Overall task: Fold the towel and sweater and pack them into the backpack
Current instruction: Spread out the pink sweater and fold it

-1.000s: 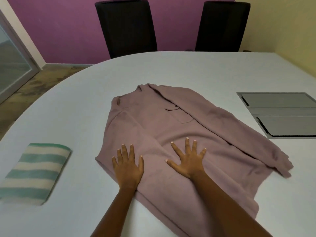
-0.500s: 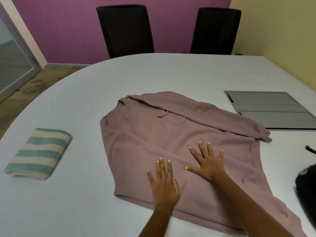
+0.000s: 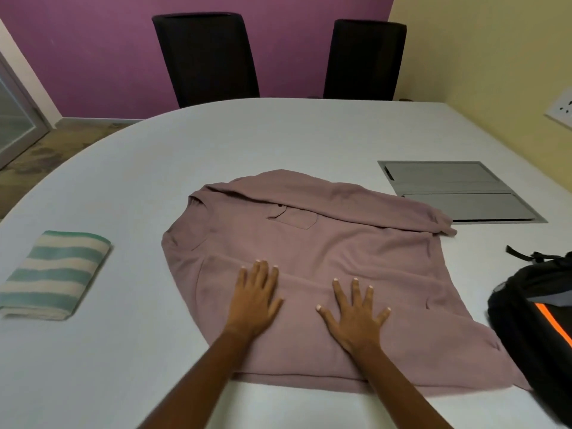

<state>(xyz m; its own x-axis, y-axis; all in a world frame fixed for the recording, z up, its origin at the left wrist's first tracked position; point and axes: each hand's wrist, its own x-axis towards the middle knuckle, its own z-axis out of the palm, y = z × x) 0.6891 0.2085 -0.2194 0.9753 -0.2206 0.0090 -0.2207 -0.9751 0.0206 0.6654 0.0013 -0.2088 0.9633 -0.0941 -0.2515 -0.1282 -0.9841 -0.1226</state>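
Pressing flat: my left hand (image 3: 253,300) and right hand (image 3: 356,317) lie side by side, fingers straight and spread, gripping nothing, on the lower middle of the mauve knit sweater (image 3: 340,249), centre frame on the white oval table (image 3: 247,144). One sleeve lies folded across its top edge. Fabric looks soft, light and limp, likely to sag and slide, so I'd pinch hem corners or side seams, not the middle. Green-and-cream striped towel (image 3: 55,274) sits folded at left; black backpack with an orange stripe (image 3: 532,320) at right edge.
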